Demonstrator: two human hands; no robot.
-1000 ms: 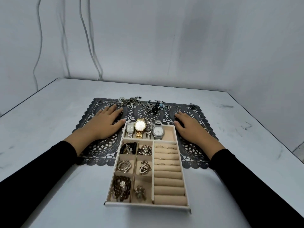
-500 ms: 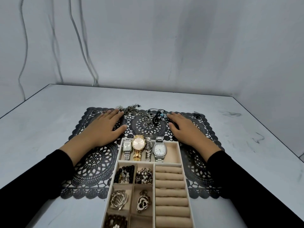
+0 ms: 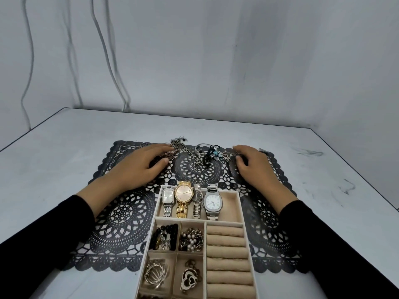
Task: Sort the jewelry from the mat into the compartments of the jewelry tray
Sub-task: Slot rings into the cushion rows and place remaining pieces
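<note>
The left grip point(image 3: 138, 167), a bare hand, lies flat and open on the black lace mat point(image 3: 121, 212), fingers straight, their tips touching a tangled silver chain point(image 3: 179, 147) at the mat's far edge; the right grip point(image 3: 257, 167) rests on the mat's far right part with fingers relaxed and lightly bent, holding nothing that shows. Between the two grips lies a heap of loose jewelry point(image 3: 210, 153): a silver bangle, a dark cord and turquoise beads; a few small rings point(image 3: 143, 145) sit near the mat's far left corner.

Nearer the person, between the black sleeves, stands the beige jewelry tray point(image 3: 240, 203), its far end on the mat. Its far compartment holds four watches side by side: a rectangular silver watch point(image 3: 168, 196), a gold watch point(image 3: 183, 192), a slim small watch point(image 3: 197, 196) and a white-dialed steel watch point(image 3: 213, 201). Below, on the left, small compartments hold a black bead bracelet point(image 3: 164, 236), a pearl piece point(image 3: 191, 239), gold hoops point(image 3: 156, 272) and a heart pendant point(image 3: 189, 277); on the right run padded ring rolls point(image 3: 226, 249). All rests on a pale grey worktop point(image 3: 54, 158); cables point(image 3: 103, 50) hang down the wall behind.
</note>
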